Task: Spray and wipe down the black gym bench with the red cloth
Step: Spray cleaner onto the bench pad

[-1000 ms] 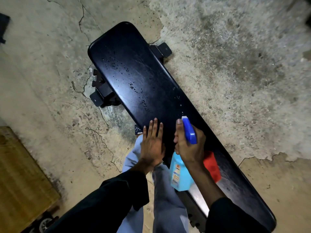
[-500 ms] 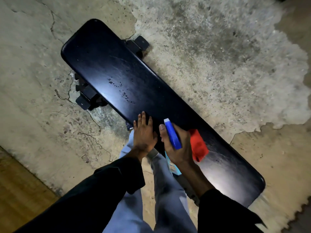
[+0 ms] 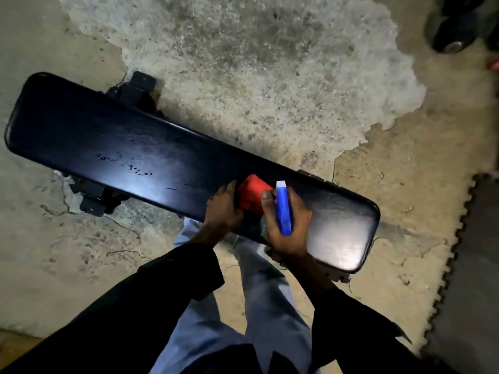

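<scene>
A patchy, cracked concrete floor [image 3: 270,76] spreads under a long black gym bench [image 3: 135,152], the worktop here, lying slantwise in front of the person. The red cloth [image 3: 251,194] sits on the padding between the two hands, touching the left hand's fingertips. The left hand [image 3: 222,207] lies on the pad with its fingers reaching onto the cloth's edge; whether it has actually gripped it I cannot tell. The right hand [image 3: 290,225] is wrapped around a spray bottle with a blue trigger head [image 3: 283,209]. Droplets [image 3: 135,168] glisten well out beyond the left hand. The step looks like taking up the cloth: gather it flat under the palm, then sweep outward through the droplets in long overlapping strokes, keeping the bottle clear of the wet pad.
</scene>
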